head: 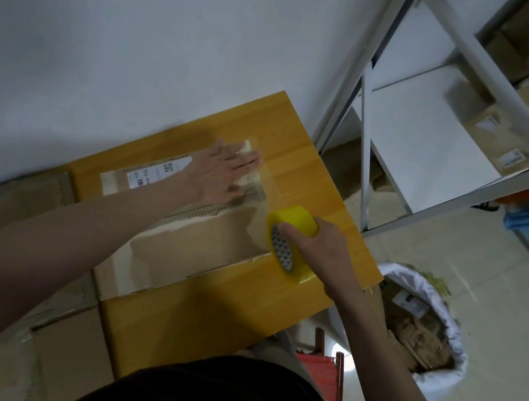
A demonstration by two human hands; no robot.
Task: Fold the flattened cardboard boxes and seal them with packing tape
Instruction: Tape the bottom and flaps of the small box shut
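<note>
Right grip is curled round the yellow tape roll, held w/ its edge on the cardboard box. Left grip lies flat, fingers straight, pressing clear tape onto the box's far end. Box sits on the wooden tabletop, by the wall. White bag on the floor to the right holds cardboard scraps. Box label has a barcode, QR code & "210"; rest too blurred.

A white label on the cardboard box carries a barcode, a QR code and the digits "210", seen upside down. Labels on the shelf boxes are too small to read.
</note>
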